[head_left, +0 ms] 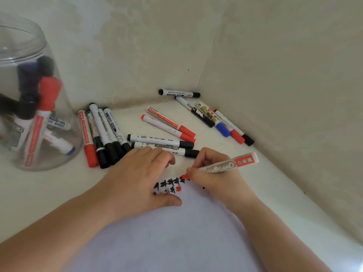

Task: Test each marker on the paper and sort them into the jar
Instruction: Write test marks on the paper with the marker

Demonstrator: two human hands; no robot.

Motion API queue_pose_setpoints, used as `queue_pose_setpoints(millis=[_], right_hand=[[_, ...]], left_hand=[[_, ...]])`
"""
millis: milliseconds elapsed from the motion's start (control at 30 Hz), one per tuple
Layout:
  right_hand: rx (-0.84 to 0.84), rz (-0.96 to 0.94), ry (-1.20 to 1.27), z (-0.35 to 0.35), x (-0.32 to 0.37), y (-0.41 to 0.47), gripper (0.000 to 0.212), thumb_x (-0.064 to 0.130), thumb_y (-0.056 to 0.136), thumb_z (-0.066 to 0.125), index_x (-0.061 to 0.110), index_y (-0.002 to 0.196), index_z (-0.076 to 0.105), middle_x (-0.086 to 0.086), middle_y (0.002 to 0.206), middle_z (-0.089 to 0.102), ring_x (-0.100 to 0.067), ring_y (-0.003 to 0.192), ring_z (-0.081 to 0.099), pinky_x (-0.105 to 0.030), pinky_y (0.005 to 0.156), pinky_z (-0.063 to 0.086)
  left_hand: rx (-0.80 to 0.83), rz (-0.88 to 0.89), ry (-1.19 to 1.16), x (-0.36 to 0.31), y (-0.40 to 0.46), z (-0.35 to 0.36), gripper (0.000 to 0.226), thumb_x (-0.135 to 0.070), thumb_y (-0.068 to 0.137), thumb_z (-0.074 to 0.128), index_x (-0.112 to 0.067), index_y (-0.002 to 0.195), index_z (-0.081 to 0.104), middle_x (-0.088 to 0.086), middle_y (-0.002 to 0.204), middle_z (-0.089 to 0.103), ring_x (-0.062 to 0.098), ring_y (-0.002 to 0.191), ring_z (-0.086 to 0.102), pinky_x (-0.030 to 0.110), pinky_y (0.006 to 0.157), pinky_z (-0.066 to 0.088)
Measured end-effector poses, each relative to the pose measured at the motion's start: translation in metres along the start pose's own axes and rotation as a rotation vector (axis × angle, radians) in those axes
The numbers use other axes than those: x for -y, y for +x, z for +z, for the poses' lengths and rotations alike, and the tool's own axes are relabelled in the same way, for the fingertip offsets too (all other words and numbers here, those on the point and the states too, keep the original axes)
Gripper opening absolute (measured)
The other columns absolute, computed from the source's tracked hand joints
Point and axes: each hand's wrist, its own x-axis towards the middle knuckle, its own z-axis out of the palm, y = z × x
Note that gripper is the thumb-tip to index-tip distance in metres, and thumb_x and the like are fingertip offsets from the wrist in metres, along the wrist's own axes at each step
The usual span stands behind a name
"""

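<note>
Two hands on paper (176, 232): left hand (137, 177) flat, right hand (212, 173) fingers pinching red marker (225, 164).

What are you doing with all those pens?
A person is trying out markers. The right hand holds an uncapped red marker with its tip on the paper, beside earlier black and red scribbles. The left hand presses flat on the paper. Many capped markers lie loose on the table, and the jar at the left already has several inside.
</note>
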Motion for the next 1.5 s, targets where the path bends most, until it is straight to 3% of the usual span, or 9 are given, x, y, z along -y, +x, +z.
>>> queue_pose_setpoints(millis=[100, 233, 467, 600, 767, 900, 1200, 1400, 1500], right_hand=[[-0.096, -0.047, 0.028, 0.003, -0.006, 0.0, 0.026, 0.006, 0.069, 0.064, 0.008, 0.054, 0.042, -0.006, 0.053, 0.042, -0.017, 0.052, 0.042, -0.026, 0.047, 0.034], [-0.12, -0.064, -0.013, 0.008, -0.007, 0.001, 0.026, 0.013, 0.062, 0.058, 0.019, 0.047, 0.038, 0.011, 0.045, 0.037, -0.01, 0.05, 0.039, -0.033, 0.053, 0.037], [-0.084, -0.121, -0.081, 0.01, -0.01, 0.0, 0.022, 0.015, 0.063, 0.058, 0.018, 0.05, 0.04, 0.011, 0.045, 0.041, -0.008, 0.049, 0.042, -0.019, 0.045, 0.033], [-0.123, -0.097, -0.068, 0.006, -0.012, 0.003, 0.021, 0.013, 0.063, 0.057, 0.006, 0.058, 0.039, -0.003, 0.053, 0.04, -0.021, 0.058, 0.046, -0.03, 0.05, 0.035], [-0.069, -0.113, -0.09, 0.008, -0.009, -0.001, 0.021, 0.012, 0.064, 0.059, 0.01, 0.054, 0.041, 0.006, 0.047, 0.045, -0.014, 0.053, 0.048, -0.021, 0.044, 0.034], [-0.106, -0.123, -0.06, 0.005, -0.01, -0.001, 0.025, 0.005, 0.07, 0.062, 0.008, 0.056, 0.041, -0.003, 0.053, 0.044, -0.022, 0.058, 0.049, -0.03, 0.05, 0.035], [-0.071, -0.083, -0.073, 0.006, -0.007, 0.0, 0.024, 0.009, 0.067, 0.059, 0.011, 0.055, 0.039, 0.002, 0.05, 0.04, -0.015, 0.054, 0.046, -0.026, 0.048, 0.036], [-0.109, -0.074, 0.221, -0.005, -0.005, -0.001, 0.023, 0.014, 0.072, 0.064, 0.018, 0.057, 0.047, 0.008, 0.05, 0.049, -0.007, 0.047, 0.047, -0.017, 0.047, 0.038], [-0.054, -0.15, 0.407, -0.01, 0.001, -0.003, 0.022, 0.008, 0.075, 0.074, 0.014, 0.066, 0.054, 0.007, 0.053, 0.061, -0.003, 0.043, 0.053, -0.012, 0.044, 0.04]], left_hand=[[0.016, -0.002, -0.011, 0.0, 0.0, 0.003, 0.072, -0.08, 0.06, 0.039, -0.028, 0.109, 0.045, -0.014, 0.101, 0.05, 0.009, 0.094, 0.047, 0.027, 0.083, 0.037], [0.033, -0.008, -0.054, -0.001, 0.0, 0.003, 0.069, -0.077, 0.061, 0.046, -0.029, 0.11, 0.045, -0.015, 0.102, 0.049, 0.007, 0.094, 0.045, 0.026, 0.083, 0.034], [0.047, 0.0, -0.102, -0.002, 0.0, 0.002, 0.064, -0.071, 0.062, 0.049, -0.029, 0.11, 0.047, -0.02, 0.095, 0.04, 0.001, 0.089, 0.039, 0.024, 0.078, 0.031], [0.056, -0.002, -0.114, -0.003, 0.0, 0.002, 0.063, -0.07, 0.063, 0.049, -0.028, 0.11, 0.047, -0.019, 0.095, 0.04, 0.0, 0.088, 0.037, 0.024, 0.077, 0.03], [0.066, -0.005, -0.109, -0.003, 0.0, 0.002, 0.064, -0.071, 0.063, 0.047, -0.029, 0.111, 0.045, -0.019, 0.095, 0.039, 0.0, 0.088, 0.036, 0.023, 0.076, 0.028], [0.06, -0.001, -0.108, -0.004, 0.0, 0.001, 0.063, -0.071, 0.063, 0.047, -0.029, 0.111, 0.045, -0.019, 0.094, 0.039, 0.001, 0.087, 0.036, 0.023, 0.076, 0.028], [0.034, 0.007, -0.12, -0.004, 0.0, 0.003, 0.064, -0.073, 0.063, 0.046, -0.03, 0.112, 0.044, -0.02, 0.095, 0.039, 0.002, 0.09, 0.038, 0.024, 0.08, 0.032], [0.011, 0.018, -0.15, -0.004, -0.002, 0.002, 0.079, -0.074, 0.062, 0.045, -0.028, 0.126, 0.035, -0.018, 0.107, 0.042, 0.0, 0.1, 0.038, 0.017, 0.087, 0.028], [-0.049, -0.019, -0.303, -0.006, -0.003, 0.004, 0.056, -0.056, 0.081, 0.041, -0.032, 0.13, 0.026, -0.02, 0.114, 0.043, -0.009, 0.105, 0.034, 0.005, 0.089, 0.025]])
